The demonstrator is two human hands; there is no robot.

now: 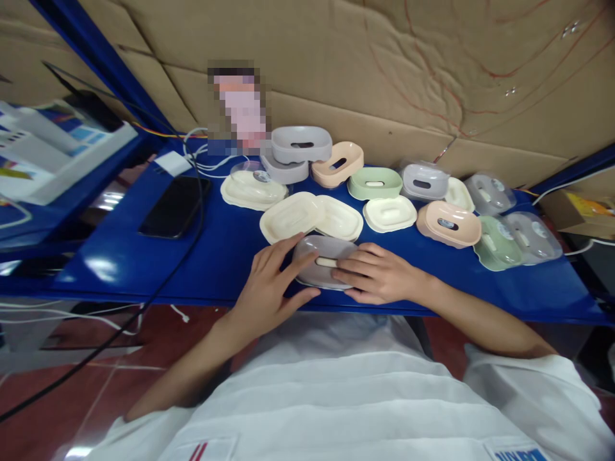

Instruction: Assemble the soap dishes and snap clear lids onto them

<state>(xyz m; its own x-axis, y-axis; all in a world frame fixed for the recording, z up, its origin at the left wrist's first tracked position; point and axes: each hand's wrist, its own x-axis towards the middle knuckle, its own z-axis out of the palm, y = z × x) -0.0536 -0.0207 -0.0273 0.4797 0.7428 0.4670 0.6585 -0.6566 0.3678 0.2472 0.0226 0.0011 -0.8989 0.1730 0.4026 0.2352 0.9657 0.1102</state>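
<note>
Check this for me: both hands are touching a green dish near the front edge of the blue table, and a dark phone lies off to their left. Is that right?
Not quite: the dish that the left hand and right hand are touching is grey, not green, as the head view shows. The blue table and dark phone are as you say.

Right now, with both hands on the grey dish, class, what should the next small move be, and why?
Probably a gentle, even press on both ends of the grey dish, to check it sits firmly. The left hand and right hand already touch opposite ends, and its slot shows cream, perhaps a separate piece beneath, though the underside is hidden.
</note>
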